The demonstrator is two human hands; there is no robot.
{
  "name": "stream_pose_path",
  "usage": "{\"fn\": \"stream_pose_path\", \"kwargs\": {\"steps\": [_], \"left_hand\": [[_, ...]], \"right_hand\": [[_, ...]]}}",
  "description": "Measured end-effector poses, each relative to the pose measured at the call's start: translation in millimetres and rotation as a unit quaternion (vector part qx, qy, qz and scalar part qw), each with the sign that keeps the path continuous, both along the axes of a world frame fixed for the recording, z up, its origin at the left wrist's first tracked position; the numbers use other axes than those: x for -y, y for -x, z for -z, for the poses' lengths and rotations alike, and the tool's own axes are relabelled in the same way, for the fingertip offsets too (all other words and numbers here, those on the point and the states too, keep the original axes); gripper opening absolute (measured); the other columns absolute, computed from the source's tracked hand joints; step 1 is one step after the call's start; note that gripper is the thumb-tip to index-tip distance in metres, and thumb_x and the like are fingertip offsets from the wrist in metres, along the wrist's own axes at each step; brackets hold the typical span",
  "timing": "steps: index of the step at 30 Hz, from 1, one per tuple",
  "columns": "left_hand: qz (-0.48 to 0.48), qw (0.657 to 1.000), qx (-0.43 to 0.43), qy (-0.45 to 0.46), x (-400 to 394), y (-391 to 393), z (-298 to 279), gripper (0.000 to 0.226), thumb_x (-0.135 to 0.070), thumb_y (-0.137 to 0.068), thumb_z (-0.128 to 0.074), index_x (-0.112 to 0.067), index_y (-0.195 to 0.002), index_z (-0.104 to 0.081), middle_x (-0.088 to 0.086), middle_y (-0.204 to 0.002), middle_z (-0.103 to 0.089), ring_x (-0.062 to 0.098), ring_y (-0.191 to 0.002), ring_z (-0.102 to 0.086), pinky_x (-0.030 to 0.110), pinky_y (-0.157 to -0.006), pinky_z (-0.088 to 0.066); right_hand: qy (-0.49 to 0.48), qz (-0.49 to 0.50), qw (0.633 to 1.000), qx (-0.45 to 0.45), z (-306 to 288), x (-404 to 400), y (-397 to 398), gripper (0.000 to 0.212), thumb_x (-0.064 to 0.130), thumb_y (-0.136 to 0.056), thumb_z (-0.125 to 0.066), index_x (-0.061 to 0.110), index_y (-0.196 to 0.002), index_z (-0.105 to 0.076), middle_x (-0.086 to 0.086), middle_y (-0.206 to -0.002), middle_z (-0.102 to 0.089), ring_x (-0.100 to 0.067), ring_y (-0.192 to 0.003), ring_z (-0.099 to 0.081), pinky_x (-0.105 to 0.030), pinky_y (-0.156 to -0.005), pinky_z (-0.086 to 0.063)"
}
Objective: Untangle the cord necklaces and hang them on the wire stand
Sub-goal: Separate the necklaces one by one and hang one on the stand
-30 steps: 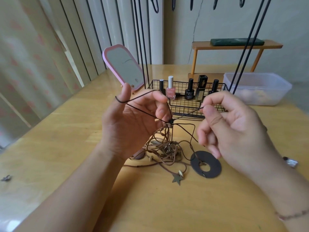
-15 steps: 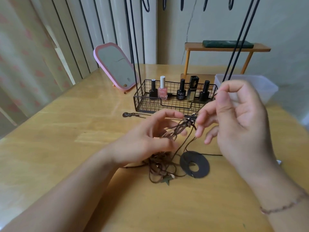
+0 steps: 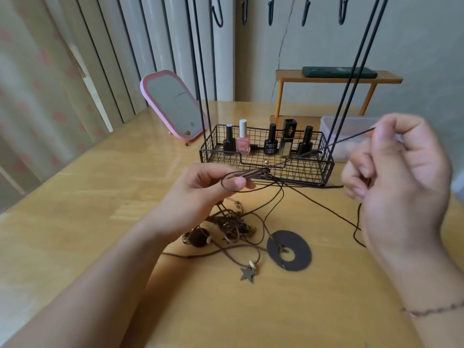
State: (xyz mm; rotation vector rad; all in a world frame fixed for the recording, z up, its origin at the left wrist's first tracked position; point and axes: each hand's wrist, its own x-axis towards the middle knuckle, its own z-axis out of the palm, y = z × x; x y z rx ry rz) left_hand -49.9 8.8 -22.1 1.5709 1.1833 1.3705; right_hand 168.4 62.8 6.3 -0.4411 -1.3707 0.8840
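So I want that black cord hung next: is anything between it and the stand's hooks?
Yes. The black cord pinched by the right hand runs into the tangle of brown cords gripped by the left hand; the hooks themselves look unobstructed.

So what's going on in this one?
A person is untangling cord necklaces at a wooden table. The left hand pinches a loop of brown cord, while the right hand pinches a black cord and holds it taut, up and to the right. Most of the tangle, with the star pendant and dark disc pendant, lies on the table. The wire stand's hooks hold nothing.
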Motion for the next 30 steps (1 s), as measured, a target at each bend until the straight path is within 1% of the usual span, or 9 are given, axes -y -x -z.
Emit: {"fn": "stream_pose_path", "kwargs": {"steps": [5,8,10,14,17,20,22,25,30], "left_hand": [[-0.036,0.999,-0.017,-0.030,-1.7,-0.7,6.2,0.016,-0.020,-0.093,-0.060,-0.017,-0.093,-0.076,-0.007,-0.064,-0.054,0.009,-0.058,-0.042,0.017,-0.053,-0.034],[-0.068,0.994,-0.034,-0.075,-0.6,-5.0,5.3,0.020,-0.005,-0.096,-0.056,-0.016,-0.094,-0.073,0.000,-0.077,-0.066,0.007,-0.062,-0.053,0.016,-0.054,-0.041],[-0.067,0.993,-0.027,-0.095,-0.5,-6.4,4.2,0.027,0.003,-0.092,-0.053,-0.018,-0.087,-0.069,0.000,-0.079,-0.067,0.006,-0.065,-0.056,0.016,-0.056,-0.043],[-0.042,0.995,-0.002,-0.091,-2.4,-4.0,6.1,0.032,0.014,-0.082,-0.040,-0.013,-0.078,-0.057,0.007,-0.076,-0.060,0.015,-0.070,-0.055,0.022,-0.059,-0.044],[-0.044,0.995,-0.028,-0.085,-1.9,-2.5,5.3,0.039,0.018,-0.074,-0.033,-0.009,-0.085,-0.060,0.004,-0.074,-0.061,0.011,-0.068,-0.057,0.019,-0.059,-0.042],[-0.024,0.998,-0.016,-0.053,-0.4,-3.3,0.7,0.038,0.013,-0.073,-0.033,-0.006,-0.089,-0.062,-0.001,-0.065,-0.057,0.007,-0.061,-0.053,0.013,-0.058,-0.040],[-0.003,1.000,0.017,-0.023,2.1,-5.2,-3.7,0.032,0.006,-0.072,-0.036,-0.005,-0.087,-0.062,-0.006,-0.062,-0.051,0.003,-0.056,-0.044,0.011,-0.053,-0.035],[-0.026,1.000,-0.009,-0.009,6.0,-5.2,-6.9,0.018,-0.009,-0.081,-0.048,-0.016,-0.083,-0.065,-0.012,-0.062,-0.051,0.002,-0.057,-0.040,0.012,-0.052,-0.032],[-0.033,0.997,-0.052,-0.056,6.1,-3.1,-4.9,0.014,-0.022,-0.091,-0.061,-0.016,-0.081,-0.067,-0.010,-0.064,-0.048,0.003,-0.056,-0.038,0.012,-0.052,-0.032]], "right_hand": [[0.010,0.013,1.000,0.010,0.0,-1.1,-2.9,0.016,0.029,-0.094,-0.046,0.031,-0.081,-0.055,0.001,-0.067,-0.055,-0.026,-0.056,-0.048,-0.028,-0.046,-0.034],[0.052,-0.053,0.995,0.070,-2.4,-2.3,-3.6,0.030,0.024,-0.091,-0.046,0.029,-0.068,-0.064,-0.002,-0.075,-0.063,-0.025,-0.072,-0.056,-0.034,-0.051,-0.041],[0.096,-0.097,0.985,0.104,-2.3,-3.2,-2.9,0.033,0.023,-0.090,-0.043,0.026,-0.065,-0.065,-0.005,-0.074,-0.064,-0.026,-0.071,-0.058,-0.036,-0.053,-0.044],[0.107,-0.102,0.979,0.143,2.5,-1.4,0.4,0.024,0.028,-0.094,-0.041,0.015,-0.082,-0.057,-0.005,-0.072,-0.066,-0.026,-0.068,-0.060,-0.034,-0.052,-0.046],[0.088,-0.093,0.984,0.127,3.7,0.8,1.1,0.022,0.029,-0.099,-0.039,0.019,-0.086,-0.053,-0.004,-0.070,-0.063,-0.027,-0.066,-0.058,-0.034,-0.051,-0.046],[0.091,-0.109,0.986,0.082,0.6,0.8,-1.2,0.023,0.024,-0.104,-0.038,0.021,-0.086,-0.052,-0.001,-0.065,-0.057,-0.025,-0.060,-0.051,-0.031,-0.048,-0.040],[0.111,-0.136,0.983,0.056,-3.1,0.1,-4.5,0.021,0.025,-0.102,-0.042,0.022,-0.083,-0.052,-0.001,-0.063,-0.052,-0.019,-0.053,-0.041,-0.028,-0.046,-0.029],[0.128,-0.164,0.977,0.041,-7.4,-1.1,-9.0,0.019,0.029,-0.093,-0.047,0.023,-0.078,-0.055,0.001,-0.060,-0.045,-0.012,-0.046,-0.028,-0.025,-0.046,-0.016],[0.099,-0.153,0.983,0.031,-4.2,-7.3,-12.6,0.021,0.028,-0.094,-0.050,0.024,-0.076,-0.060,0.006,-0.054,-0.034,-0.009,-0.043,-0.025,-0.019,-0.048,-0.017]]}}
